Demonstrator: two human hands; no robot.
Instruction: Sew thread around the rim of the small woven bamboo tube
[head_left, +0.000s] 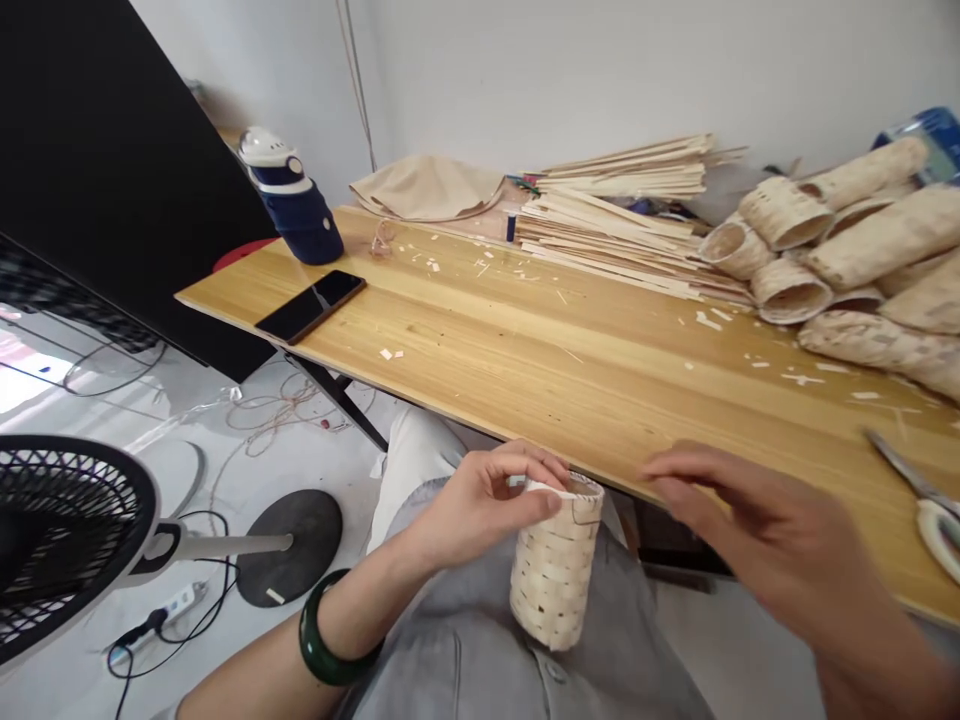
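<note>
A small woven basket (556,580), a pale cylinder of flat wood strips, stands slightly tilted over my lap. My left hand (499,495) grips its rim, thumb on the outside and fingers over the top edge. Stitching runs along part of the rim, and a loose dark thread (586,516) curves just below it on the right. To the right of the basket, apart from it, my right hand (765,540) is raised with thumb and forefinger drawn together. It is blurred, and whatever the fingertips pinch is too fine to see.
On the wooden table (480,350) lie a phone (311,307), a blue jug (300,215), scissors (919,485), a thread spool (511,227), bundled wood strips (615,240) and several woven tubes (862,230). A fan (71,540) stands at lower left near a power strip (176,605).
</note>
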